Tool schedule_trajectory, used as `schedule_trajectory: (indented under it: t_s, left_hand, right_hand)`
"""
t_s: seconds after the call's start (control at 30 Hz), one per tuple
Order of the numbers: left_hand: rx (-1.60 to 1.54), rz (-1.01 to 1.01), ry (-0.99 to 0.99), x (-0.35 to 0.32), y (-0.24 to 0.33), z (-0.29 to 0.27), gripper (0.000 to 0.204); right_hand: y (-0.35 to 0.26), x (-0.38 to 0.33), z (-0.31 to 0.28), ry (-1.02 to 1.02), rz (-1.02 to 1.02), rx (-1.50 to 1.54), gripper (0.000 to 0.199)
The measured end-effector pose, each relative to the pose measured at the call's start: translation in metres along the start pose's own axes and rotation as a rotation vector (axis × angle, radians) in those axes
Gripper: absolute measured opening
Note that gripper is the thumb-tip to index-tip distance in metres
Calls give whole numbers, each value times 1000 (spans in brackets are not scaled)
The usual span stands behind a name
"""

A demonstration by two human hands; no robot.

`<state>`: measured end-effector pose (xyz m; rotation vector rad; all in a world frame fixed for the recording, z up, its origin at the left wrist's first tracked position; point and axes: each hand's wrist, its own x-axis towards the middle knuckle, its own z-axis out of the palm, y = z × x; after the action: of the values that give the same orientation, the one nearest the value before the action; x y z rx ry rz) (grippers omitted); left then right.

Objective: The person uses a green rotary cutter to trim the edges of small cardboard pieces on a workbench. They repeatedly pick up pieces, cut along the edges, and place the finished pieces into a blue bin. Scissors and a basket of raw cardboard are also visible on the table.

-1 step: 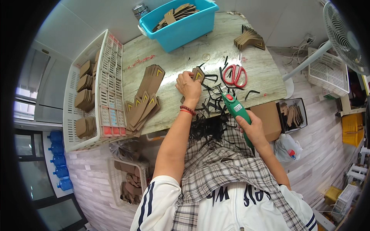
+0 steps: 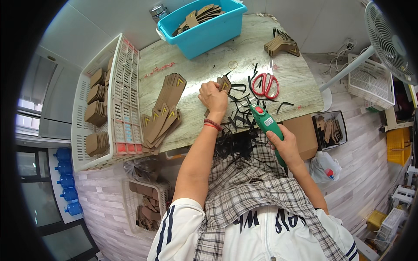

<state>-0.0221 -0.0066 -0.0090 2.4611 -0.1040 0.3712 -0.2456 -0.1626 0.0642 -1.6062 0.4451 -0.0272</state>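
Note:
My left hand [image 2: 213, 96] is closed around a brown strap-shaped tab [image 2: 224, 84], whose end with a yellow angled mark sticks out past the fingers; the rest is mostly covered. To its right, my right hand [image 2: 285, 143] grips the green handheld electric cutter [image 2: 265, 122] with a red button, its tip pointing toward the table's middle. Between the hands lie black strip scraps [image 2: 239, 116], and more dark scraps [image 2: 235, 145] are heaped on my plaid apron. Red-handled scissors [image 2: 265, 86] lie beyond the cutter. Several more tabs [image 2: 167, 96] lie in overlapping rows at the left.
A blue bin [image 2: 204, 35] of brown pieces stands at the table's back. The white crate [image 2: 126, 95] on the left holds stacked pieces. Another fanned stack [image 2: 282, 43] sits at the far right corner, near a standing fan [image 2: 389, 43]. Below right is a cardboard box [image 2: 300, 137].

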Motion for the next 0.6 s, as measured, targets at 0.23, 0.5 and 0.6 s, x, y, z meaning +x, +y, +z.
schedule_trajectory:
  t_s: [0.23,0.5,0.6]
  left_hand:
    - [-839,-103,-14,-8,19,-18,14]
    - [-1541,-502,-90,-42,67,-47,5]
    - [-1556,-516,-75,-48,71,-43,5]
  right_hand:
    - [2,0,0,24,-11,1,37]
    - [-7,-5,0,44,-50,11,39]
    - [-9,-7,-2,45,-38,-5,40]
